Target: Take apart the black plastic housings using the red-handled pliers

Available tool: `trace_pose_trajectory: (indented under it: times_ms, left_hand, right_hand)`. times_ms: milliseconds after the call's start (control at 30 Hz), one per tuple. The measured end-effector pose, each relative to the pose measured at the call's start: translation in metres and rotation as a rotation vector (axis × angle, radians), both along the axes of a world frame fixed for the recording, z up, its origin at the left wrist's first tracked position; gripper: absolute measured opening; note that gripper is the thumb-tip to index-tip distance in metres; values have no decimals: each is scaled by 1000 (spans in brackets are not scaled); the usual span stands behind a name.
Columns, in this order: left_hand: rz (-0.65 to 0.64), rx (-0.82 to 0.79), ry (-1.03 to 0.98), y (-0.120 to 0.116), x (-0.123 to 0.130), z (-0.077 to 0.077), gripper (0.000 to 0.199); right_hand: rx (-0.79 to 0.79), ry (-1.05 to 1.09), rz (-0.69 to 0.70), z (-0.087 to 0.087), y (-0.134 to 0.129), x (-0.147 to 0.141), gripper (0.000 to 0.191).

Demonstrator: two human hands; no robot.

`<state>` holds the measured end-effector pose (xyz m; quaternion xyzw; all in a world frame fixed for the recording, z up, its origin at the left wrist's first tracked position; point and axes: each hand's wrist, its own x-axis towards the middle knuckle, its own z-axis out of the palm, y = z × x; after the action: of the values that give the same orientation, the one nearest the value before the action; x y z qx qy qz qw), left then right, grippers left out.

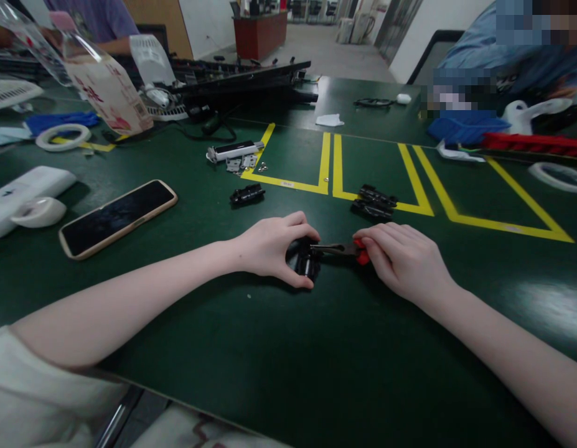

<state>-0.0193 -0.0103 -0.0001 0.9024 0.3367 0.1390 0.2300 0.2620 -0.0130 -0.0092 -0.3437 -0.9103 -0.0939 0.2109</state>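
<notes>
Phone (117, 218), tape roll (63, 137), black parts (374, 203)

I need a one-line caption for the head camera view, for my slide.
Left hand steadies a small black part on the green table while right hand applies red-handled pliers.

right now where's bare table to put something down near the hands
Bare green table runs from the left hand and right hand to the near edge. Crowded beyond: phone, black parts, yellow tape lines.
</notes>
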Motion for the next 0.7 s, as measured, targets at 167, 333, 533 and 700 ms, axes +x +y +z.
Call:
trace_pose_trajectory:
  times_ms: [167,333,533,700]
  left_hand:
    - [-6,-1,3,0,0,-1,71]
    - [-10,12,1,1,2,-2,71]
    - [-23,21,-5,1,6,-4,72]
    - [-13,31,7,0,5,-3,72]
  right_hand:
    - [8,7,6,0,0,0,18]
    - [9,-5,6,0,-2,-6,19]
    - [67,-16,60,-1,-4,-12,17]
    - [38,-3,32,-1,-3,-8,18]
